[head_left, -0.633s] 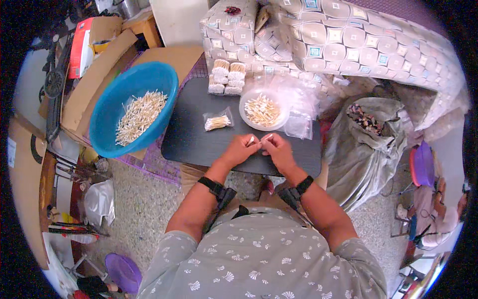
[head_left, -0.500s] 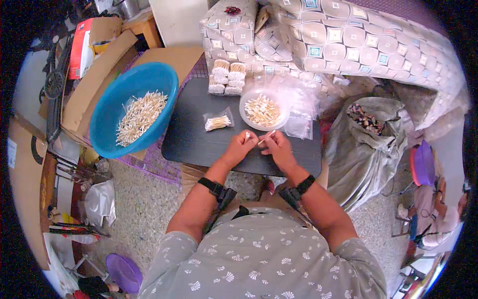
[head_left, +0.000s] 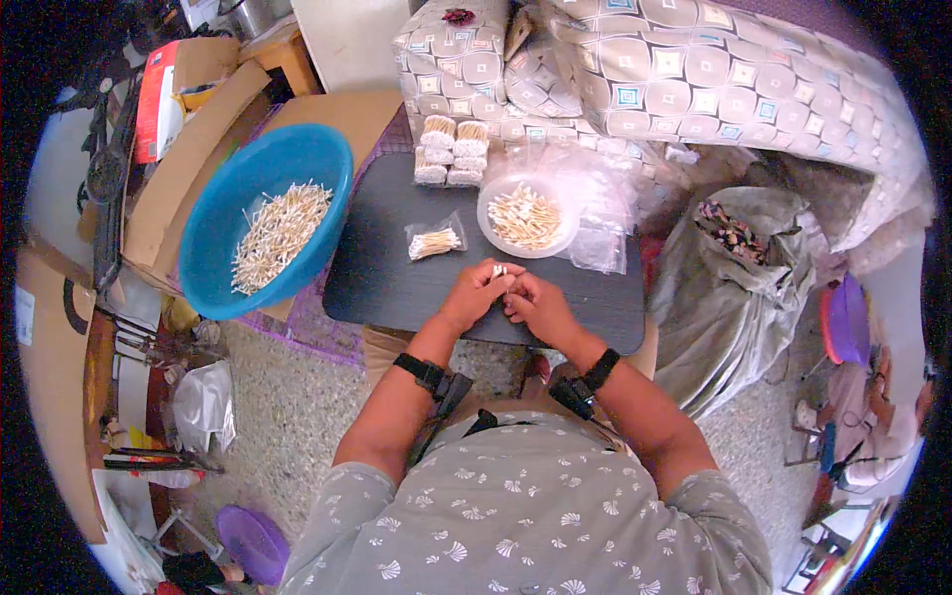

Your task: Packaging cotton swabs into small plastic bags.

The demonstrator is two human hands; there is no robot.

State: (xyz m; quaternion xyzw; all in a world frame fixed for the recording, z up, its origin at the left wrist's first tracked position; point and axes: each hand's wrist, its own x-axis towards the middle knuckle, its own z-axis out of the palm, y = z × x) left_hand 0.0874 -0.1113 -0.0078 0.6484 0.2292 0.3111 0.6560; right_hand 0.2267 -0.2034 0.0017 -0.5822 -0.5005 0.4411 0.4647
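Over the near edge of the dark table [head_left: 382,223], my two hands meet fingertip to fingertip. A few cotton swabs [head_left: 499,270] show their white tips from the closed fingers of my left hand [head_left: 476,297]. My right hand [head_left: 541,307] is closed in a pinch against the left fingers; what it holds, if anything, is hidden. Just beyond them stands a white bowl [head_left: 485,220] of loose cotton swabs. To its left lies a small clear bag of cotton swabs [head_left: 433,242]. Stacked bags of cotton swabs [head_left: 451,152] sit at the table's far side.
Flat clear plastic bags [head_left: 601,223] lie right of the bowl. A big blue basin [head_left: 332,164] of loose swabs leans at the left, beside cardboard [head_left: 188,183]. A grey sack [head_left: 704,317] stands at the right, a patterned sofa [head_left: 684,79] behind. Another person [head_left: 873,421] sits far right.
My right hand has moved left against my left hand. The swab that stuck out of its fingers no longer shows there. Swab tips still show at my left hand.
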